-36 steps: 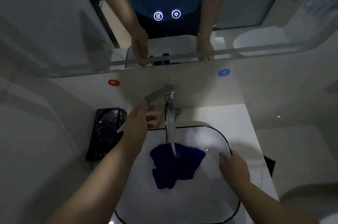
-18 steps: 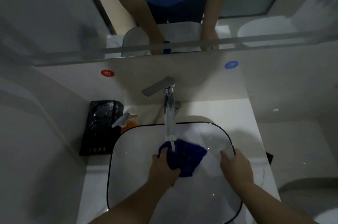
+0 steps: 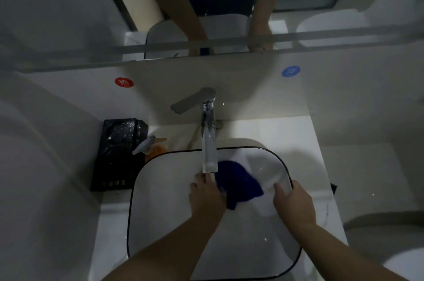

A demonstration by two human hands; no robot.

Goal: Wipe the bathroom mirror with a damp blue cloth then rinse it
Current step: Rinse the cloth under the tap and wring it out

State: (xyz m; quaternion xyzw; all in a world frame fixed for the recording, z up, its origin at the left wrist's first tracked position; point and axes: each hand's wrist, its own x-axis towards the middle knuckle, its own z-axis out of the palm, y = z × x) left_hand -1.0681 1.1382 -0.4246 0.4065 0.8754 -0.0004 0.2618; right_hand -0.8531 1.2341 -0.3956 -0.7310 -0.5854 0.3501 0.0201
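Note:
The blue cloth [image 3: 238, 182] lies bunched in the white basin [image 3: 165, 212], just right of the chrome faucet spout [image 3: 209, 150]. Water runs from the spout onto my left hand [image 3: 206, 196], which grips the cloth's left edge under the stream. My right hand [image 3: 292, 200] rests on the basin's right rim with its fingers curled over the black edge. The mirror [image 3: 68, 5] spans the wall above and reflects my arms and the basin.
The faucet lever [image 3: 190, 101] points left. A black tray [image 3: 119, 152] and a spray bottle [image 3: 149, 144] with an orange body stand left of the basin. Red [image 3: 124, 81] and blue [image 3: 290, 71] stickers mark the backsplash. A toilet lid [image 3: 385, 232] sits at lower right.
My left hand left the faucet lever, came down into the basin and took hold of the cloth under the running water. The cloth has shifted right. My right hand stayed on the rim.

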